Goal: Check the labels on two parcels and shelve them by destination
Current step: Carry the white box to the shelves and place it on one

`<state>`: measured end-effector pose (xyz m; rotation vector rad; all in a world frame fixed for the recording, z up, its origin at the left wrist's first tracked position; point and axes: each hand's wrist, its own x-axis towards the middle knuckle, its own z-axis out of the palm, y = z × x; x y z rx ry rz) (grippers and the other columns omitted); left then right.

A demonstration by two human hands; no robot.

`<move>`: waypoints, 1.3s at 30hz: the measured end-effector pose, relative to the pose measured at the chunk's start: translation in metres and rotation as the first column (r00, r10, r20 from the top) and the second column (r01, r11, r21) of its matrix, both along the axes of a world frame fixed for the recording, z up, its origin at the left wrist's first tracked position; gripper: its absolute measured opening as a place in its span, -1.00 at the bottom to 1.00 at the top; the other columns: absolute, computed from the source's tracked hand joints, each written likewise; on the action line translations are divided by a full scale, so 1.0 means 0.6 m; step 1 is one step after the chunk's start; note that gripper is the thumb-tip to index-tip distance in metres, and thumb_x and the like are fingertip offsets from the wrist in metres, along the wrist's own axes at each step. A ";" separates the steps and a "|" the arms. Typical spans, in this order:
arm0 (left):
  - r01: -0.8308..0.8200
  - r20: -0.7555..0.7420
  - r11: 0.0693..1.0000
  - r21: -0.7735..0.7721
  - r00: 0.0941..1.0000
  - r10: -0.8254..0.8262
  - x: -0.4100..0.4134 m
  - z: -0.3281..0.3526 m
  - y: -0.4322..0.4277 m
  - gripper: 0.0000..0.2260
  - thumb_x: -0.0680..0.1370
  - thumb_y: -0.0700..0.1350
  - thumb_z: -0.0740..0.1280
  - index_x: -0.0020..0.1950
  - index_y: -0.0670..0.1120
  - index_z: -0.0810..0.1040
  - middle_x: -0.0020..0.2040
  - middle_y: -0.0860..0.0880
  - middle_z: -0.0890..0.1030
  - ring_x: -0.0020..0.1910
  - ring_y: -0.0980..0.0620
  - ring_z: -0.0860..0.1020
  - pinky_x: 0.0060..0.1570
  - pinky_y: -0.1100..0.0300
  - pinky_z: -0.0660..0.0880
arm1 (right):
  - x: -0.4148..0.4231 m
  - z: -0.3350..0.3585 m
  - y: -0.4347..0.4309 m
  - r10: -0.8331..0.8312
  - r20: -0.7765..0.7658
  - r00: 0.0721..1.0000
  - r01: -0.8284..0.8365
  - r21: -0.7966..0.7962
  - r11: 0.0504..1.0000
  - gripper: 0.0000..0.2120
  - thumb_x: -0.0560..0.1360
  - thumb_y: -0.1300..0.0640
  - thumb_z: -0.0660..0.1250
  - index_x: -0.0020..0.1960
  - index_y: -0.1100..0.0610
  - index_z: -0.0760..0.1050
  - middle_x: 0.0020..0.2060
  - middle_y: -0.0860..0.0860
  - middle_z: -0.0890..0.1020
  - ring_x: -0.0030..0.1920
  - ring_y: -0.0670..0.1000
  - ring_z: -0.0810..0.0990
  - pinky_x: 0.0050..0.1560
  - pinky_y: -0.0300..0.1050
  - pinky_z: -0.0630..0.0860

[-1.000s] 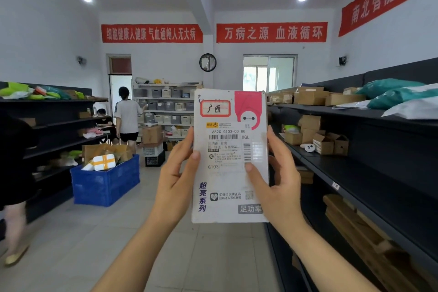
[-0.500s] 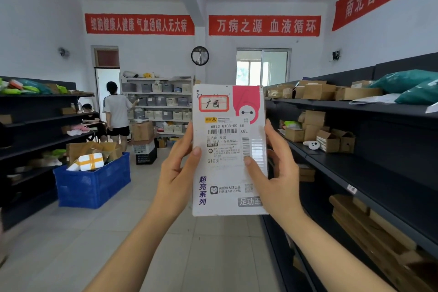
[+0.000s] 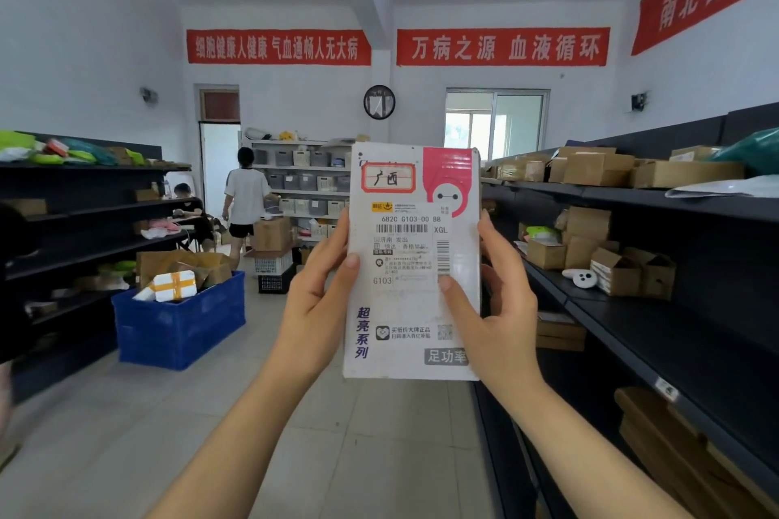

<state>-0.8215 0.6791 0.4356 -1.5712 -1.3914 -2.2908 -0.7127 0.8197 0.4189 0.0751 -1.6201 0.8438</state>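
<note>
I hold a flat white parcel (image 3: 411, 299) upright in front of me at chest height, its printed side facing me. A red-framed handwritten tag sits at its top left, a pink corner with a cartoon face at its top right, and a shipping label with barcodes across its middle. My left hand (image 3: 314, 303) grips the parcel's left edge, thumb on the front. My right hand (image 3: 501, 308) grips the right edge the same way, thumb on the label. A blue crate (image 3: 181, 322) with more parcels stands on the floor to the left.
Dark shelving (image 3: 674, 320) with cardboard boxes and green mailers runs along the right, close to my right arm. Another dark shelf unit (image 3: 84, 232) lines the left wall. A person in a white shirt (image 3: 245, 198) stands at pale shelves at the far end; another sits nearby.
The view has swung slightly back to the left and the parcel has stayed upright in both hands. The grip looks unchanged.
</note>
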 end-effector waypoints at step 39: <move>0.174 0.115 0.985 0.004 0.978 -0.173 -0.457 -0.053 0.401 -0.62 0.53 -0.15 0.27 0.25 0.25 0.48 0.38 0.01 0.51 0.32 0.01 0.51 0.08 0.27 0.56 | -0.421 -0.045 0.385 -0.138 0.072 0.988 0.140 -0.031 0.990 -0.42 0.41 -0.06 0.36 0.42 -0.12 0.32 0.30 -0.04 0.53 0.24 0.01 0.58 0.12 0.13 0.62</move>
